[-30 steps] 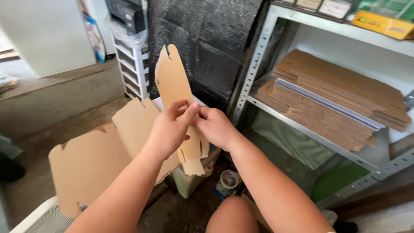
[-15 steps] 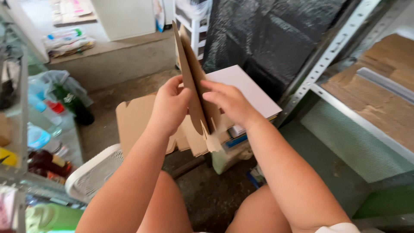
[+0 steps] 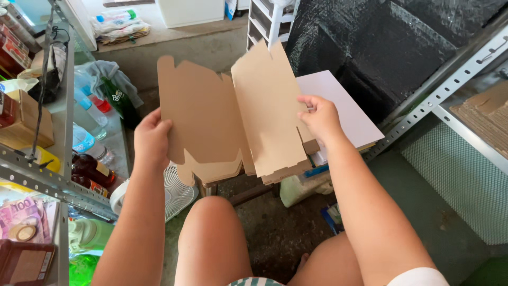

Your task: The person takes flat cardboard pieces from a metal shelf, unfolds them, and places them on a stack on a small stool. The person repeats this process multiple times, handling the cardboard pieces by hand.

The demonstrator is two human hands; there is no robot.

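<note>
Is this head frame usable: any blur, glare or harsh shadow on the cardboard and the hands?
Head view: sharp, no motion blur on the left hand, right hand or flat cardboard blank; even daylight, soft shadows only; the white board behind is bright but not blown out; the black sheeting shows small glints; wide-angle bending at the shelf rails.

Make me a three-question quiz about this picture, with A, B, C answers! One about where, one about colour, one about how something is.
1. Where is the white board?
A. behind the cardboard
B. on the knees
C. on the left shelf

2. What colour is the cardboard?
A. blue
B. brown
C. white

3. How is the cardboard?
A. rolled up
B. torn in half
C. spread open, flat

Answers:
1 A, it sticks out past the cardboard's right edge.
2 B, both panels are plain brown.
3 C, the left hand and right hand hold its opposite edges apart.
</note>
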